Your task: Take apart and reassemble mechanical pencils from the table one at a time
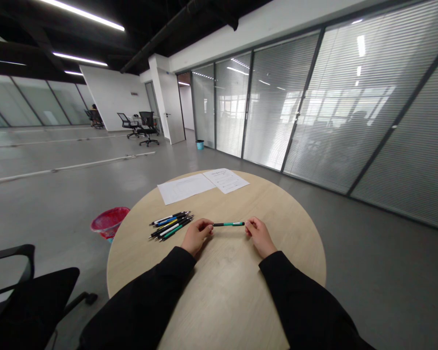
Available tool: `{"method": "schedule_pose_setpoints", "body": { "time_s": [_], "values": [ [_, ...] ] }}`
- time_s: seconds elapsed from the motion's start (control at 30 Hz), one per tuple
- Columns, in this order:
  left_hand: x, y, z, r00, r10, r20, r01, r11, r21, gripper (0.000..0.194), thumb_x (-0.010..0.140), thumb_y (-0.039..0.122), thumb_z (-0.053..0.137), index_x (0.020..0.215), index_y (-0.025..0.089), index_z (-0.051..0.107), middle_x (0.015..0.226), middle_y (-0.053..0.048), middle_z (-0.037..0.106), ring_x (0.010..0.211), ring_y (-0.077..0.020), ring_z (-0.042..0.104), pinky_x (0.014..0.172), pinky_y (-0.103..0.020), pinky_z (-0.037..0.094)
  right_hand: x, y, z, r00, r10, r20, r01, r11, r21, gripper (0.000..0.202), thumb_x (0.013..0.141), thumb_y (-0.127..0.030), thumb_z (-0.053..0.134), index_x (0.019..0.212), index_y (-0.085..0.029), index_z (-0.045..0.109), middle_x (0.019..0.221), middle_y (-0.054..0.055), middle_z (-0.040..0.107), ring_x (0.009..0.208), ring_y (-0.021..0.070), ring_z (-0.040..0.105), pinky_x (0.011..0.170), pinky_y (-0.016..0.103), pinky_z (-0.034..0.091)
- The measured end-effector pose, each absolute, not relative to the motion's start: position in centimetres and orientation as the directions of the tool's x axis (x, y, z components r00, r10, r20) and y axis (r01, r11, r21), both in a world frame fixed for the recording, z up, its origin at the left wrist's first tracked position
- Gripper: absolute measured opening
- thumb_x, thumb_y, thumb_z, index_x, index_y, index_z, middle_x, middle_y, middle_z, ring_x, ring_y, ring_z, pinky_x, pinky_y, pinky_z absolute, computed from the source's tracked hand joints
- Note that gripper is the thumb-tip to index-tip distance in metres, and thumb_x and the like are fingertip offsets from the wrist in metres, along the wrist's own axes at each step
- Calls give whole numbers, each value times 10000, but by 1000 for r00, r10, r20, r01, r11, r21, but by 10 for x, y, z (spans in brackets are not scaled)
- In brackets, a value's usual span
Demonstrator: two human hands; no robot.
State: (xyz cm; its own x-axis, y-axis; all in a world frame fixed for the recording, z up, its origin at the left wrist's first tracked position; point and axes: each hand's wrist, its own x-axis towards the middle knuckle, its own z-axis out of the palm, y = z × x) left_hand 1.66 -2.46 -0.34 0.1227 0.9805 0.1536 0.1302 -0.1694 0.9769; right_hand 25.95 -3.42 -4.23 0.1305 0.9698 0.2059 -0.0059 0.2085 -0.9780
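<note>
A green and black pen [228, 224] lies level across the gap between my hands, slightly above the round wooden table [226, 272] or touching it; I cannot tell which. My left hand [197, 235] is closed, pinching the pen's black left end between thumb and fingers. At the other end, my right hand [258, 236] is closed too, its fingertips on the dark right tip. Left of my left hand, a loose pile of several pens [172, 226] in black, white, blue, yellow and green rests on the tabletop.
Two printed paper sheets, a left one [184, 188] and a right one [226, 180], lie at the table's far side. A red-lined bin [109, 221] stands on the floor to the left. A black chair [29, 306] is close at lower left.
</note>
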Motion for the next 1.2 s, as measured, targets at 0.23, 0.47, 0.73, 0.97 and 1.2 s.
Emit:
{"method": "schedule_pose_setpoints", "body": {
  "time_s": [0.23,0.47,0.73,0.97,1.2],
  "values": [
    [17,-26,-2,123,980,157,119,-172,978,269,705,396,727,819,157,678,676,-11,657,634,-169,628,632,-287,486,258,-37,-38,133,970,202,0,204,-979,359,809,-554,628,745,-209,553,596,-27,551,540,131,496,526,253,387],
    [17,-26,-1,128,985,115,64,-124,990,299,690,409,762,811,152,667,656,-1,653,617,-163,636,635,-292,511,257,-37,-36,149,966,210,-24,216,-976,339,813,-512,636,708,-203,543,578,-28,541,535,123,481,524,250,375],
    [17,-27,-1,125,987,104,45,-110,993,360,680,463,777,818,152,657,692,-23,685,666,-186,679,673,-311,538,258,-36,-36,182,968,171,-101,192,-976,329,728,-483,721,798,-169,653,646,6,617,551,128,514,509,253,381],
    [17,-28,0,119,987,107,19,-110,994,319,696,423,773,810,151,651,685,-25,692,665,-178,682,672,-301,545,259,-34,-38,169,973,155,-86,171,-981,265,682,-403,736,793,-173,667,604,-17,566,538,130,487,494,255,358],
    [18,-28,-1,117,987,107,26,-111,994,368,677,466,780,813,150,649,668,-22,681,648,-180,674,658,-306,535,260,-32,-43,176,972,156,-52,167,-985,288,718,-425,711,844,-169,675,619,-14,578,553,135,495,513,259,371]
  ]
}}
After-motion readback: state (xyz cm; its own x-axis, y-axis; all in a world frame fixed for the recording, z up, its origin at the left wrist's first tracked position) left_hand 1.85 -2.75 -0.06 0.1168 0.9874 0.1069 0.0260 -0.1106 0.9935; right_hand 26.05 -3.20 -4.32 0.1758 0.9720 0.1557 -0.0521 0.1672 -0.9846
